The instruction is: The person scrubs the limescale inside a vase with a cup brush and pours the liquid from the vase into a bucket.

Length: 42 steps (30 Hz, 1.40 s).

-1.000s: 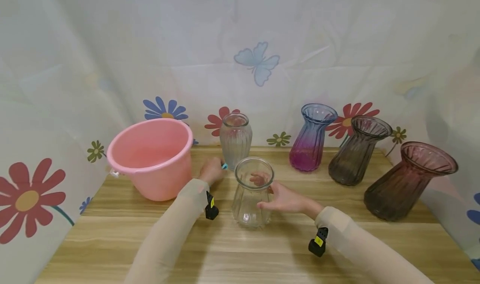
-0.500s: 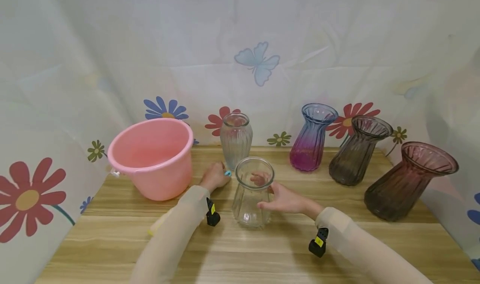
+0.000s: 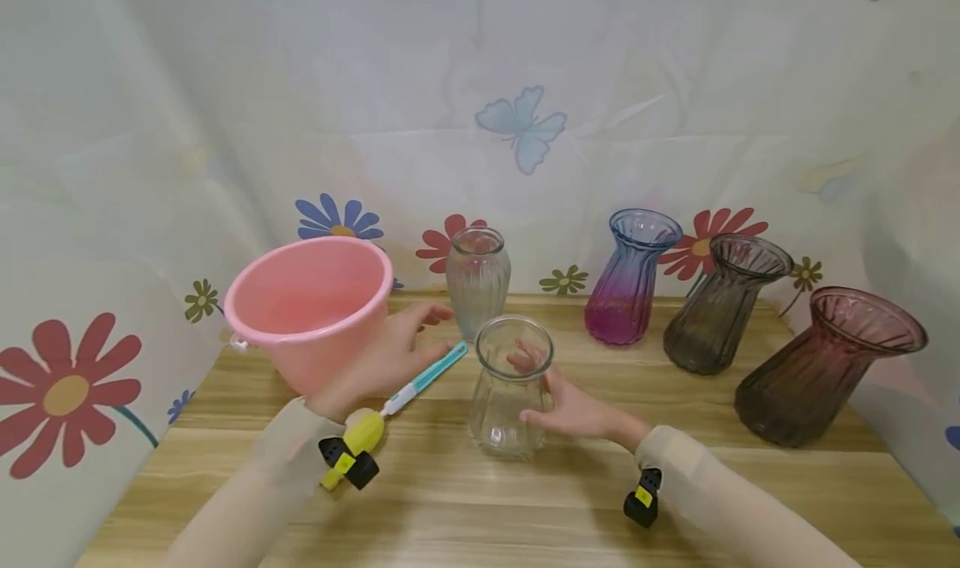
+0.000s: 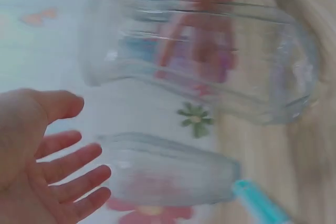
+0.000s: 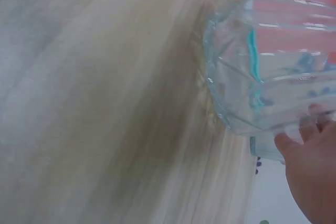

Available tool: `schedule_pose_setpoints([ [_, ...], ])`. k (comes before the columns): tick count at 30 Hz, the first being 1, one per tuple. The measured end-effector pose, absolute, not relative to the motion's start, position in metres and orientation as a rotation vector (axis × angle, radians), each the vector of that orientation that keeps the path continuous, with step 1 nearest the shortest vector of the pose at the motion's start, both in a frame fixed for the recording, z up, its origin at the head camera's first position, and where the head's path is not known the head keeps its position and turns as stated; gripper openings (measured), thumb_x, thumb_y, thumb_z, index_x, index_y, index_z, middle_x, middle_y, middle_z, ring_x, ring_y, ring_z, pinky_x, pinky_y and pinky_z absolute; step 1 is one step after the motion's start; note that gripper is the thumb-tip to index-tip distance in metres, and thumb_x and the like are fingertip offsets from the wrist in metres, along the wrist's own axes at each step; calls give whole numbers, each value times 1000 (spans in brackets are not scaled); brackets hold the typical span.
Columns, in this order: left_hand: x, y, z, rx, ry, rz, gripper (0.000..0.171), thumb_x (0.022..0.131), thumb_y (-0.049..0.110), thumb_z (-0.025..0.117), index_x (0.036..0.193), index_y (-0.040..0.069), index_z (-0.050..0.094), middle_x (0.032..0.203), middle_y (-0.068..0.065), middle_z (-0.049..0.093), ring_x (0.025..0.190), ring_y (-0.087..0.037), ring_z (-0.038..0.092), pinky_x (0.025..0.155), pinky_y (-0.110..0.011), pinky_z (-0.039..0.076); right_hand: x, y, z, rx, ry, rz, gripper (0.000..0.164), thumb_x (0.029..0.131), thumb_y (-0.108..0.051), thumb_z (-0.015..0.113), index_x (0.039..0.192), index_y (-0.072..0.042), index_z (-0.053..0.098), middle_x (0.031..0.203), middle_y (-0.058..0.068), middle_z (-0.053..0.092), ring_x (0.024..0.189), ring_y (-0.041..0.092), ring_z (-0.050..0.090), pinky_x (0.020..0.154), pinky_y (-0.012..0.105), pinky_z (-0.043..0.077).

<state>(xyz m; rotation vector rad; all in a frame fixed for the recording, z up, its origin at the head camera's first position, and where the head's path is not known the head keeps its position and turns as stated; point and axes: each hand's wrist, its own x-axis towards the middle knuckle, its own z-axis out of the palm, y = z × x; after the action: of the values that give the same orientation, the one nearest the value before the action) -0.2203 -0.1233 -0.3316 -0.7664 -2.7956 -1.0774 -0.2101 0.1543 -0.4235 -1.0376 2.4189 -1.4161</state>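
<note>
In the head view my right hand holds a clear glass vase upright on the table, thumb at its near side and fingers round the far side. The right wrist view shows the same thumb and fingers against the glass. My left hand has its fingers extended between the pink bucket and this vase, holding nothing; its spread fingers also show in the left wrist view. Just below it lies a sponge bottle brush with a teal and white handle and yellow sponge head, partly covered by the left wrist camera.
A pink bucket stands at the back left. Behind the held vase is a second clear vase. To the right stand a blue-purple vase, a grey vase and a reddish-brown vase. A flowered cloth hangs behind the table.
My left hand has let go of the brush, opened its fingers and moved left and up, leaving the brush uncovered on the table. The right hand keeps its hold on the clear vase.
</note>
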Motion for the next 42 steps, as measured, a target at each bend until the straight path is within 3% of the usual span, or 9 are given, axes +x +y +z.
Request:
schedule_pose_setpoints([
  [5, -204, -155, -300, -884, -2641, -969, 40, 88, 20, 61, 125, 10, 51, 124, -5, 56, 116, -23, 51, 96, -44, 43, -207, 151, -430, -1030, 2500, -1416, 104, 75, -8, 73, 148, -16, -1, 145, 16, 32, 133, 35, 31, 105, 57, 23],
  [9, -206, -190, -288, -839, -2572, -960, 43, 88, 19, 60, 128, 6, 47, 126, -11, 54, 117, -28, 50, 96, -48, 41, -207, 147, -432, -1009, 2506, -1484, 102, 71, -9, 76, 147, -14, 7, 141, 18, 36, 130, 35, 36, 105, 55, 26],
  [14, -218, -239, -289, -505, -2560, -1007, 48, 91, 23, 55, 133, 5, 38, 132, -14, 47, 120, -33, 45, 96, -53, 39, -207, 140, -434, -950, 2570, -1517, 92, 67, -11, 79, 140, -11, 24, 140, 15, 40, 130, 31, 37, 105, 49, 29],
  [21, -222, -288, -299, -43, -2585, -1048, 56, 93, 35, 45, 138, 4, 32, 135, -24, 40, 118, -44, 42, 88, -58, 43, -206, 132, -438, -938, 2644, -1541, 86, 68, -10, 79, 138, -9, 28, 140, 11, 42, 130, 26, 38, 107, 46, 28],
  [32, -233, -317, -301, 205, -2703, -1121, 60, 93, 32, 41, 136, -7, 28, 134, -32, 36, 120, -49, 37, 92, -59, 39, -210, 122, -434, -911, 2869, -1465, 85, 67, -17, 79, 135, -8, 29, 130, 9, 51, 121, 25, 48, 97, 46, 40],
  [36, -237, -324, -302, 257, -2728, -1200, 60, 94, 32, 39, 136, -10, 28, 132, -33, 37, 110, -42, 48, 86, -45, 49, -216, 116, -424, -917, 3039, -1282, 85, 65, -29, 79, 134, -9, 33, 127, 11, 50, 119, 27, 48, 92, 48, 44],
  [39, -238, -329, -304, 277, -2737, -1287, 57, 94, 29, 39, 134, -11, 32, 127, -32, 42, 88, -23, 60, 73, -28, 54, -222, 109, -410, -902, 3167, -1110, 87, 65, -37, 78, 135, -9, 34, 125, 12, 50, 116, 28, 50, 87, 47, 47],
  [42, -238, -331, -306, 300, -2741, -1377, 54, 95, 27, 40, 133, -11, 34, 122, -29, 45, 71, -6, 59, 67, -23, 54, -227, 102, -389, -853, 3279, -954, 89, 65, -43, 76, 136, -8, 35, 123, 12, 52, 112, 27, 52, 83, 45, 49],
])
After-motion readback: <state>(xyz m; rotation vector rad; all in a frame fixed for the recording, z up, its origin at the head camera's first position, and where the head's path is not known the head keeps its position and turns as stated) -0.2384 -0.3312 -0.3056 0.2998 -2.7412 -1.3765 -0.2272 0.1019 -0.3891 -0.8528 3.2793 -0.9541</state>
